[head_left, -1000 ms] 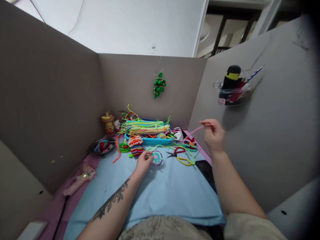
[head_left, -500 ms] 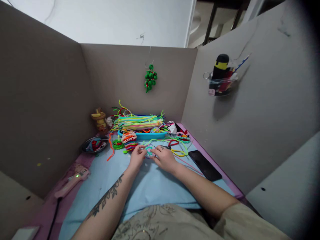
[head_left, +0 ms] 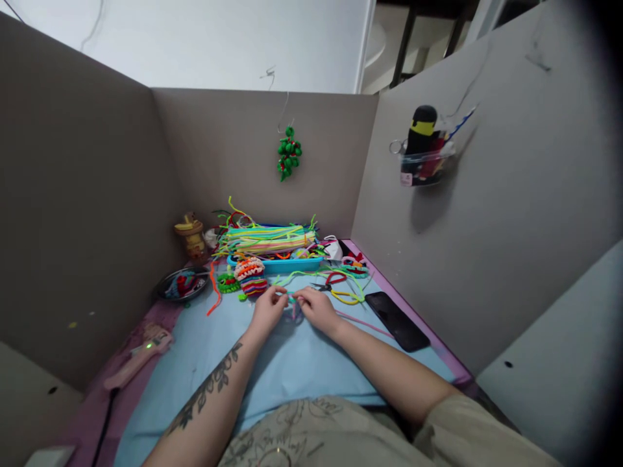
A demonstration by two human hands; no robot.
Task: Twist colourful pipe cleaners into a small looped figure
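Observation:
My left hand and my right hand meet over a small round pipe-cleaner piece in teal and purple, lifted a little off the light blue mat. Both hands pinch it from either side. A pink pipe cleaner trails from the piece to the right across the mat. My fingers hide most of the piece.
A blue tray piled with coloured pipe cleaners stands at the back. Finished striped shapes, red-handled scissors, a dark bowl, a pink glue gun and a black phone lie around. Cardboard walls enclose three sides.
My right hand came down from mid-air at the right, bringing the pink pipe cleaner to the round piece. Both hands have since drawn the piece slightly nearer and lifted it.

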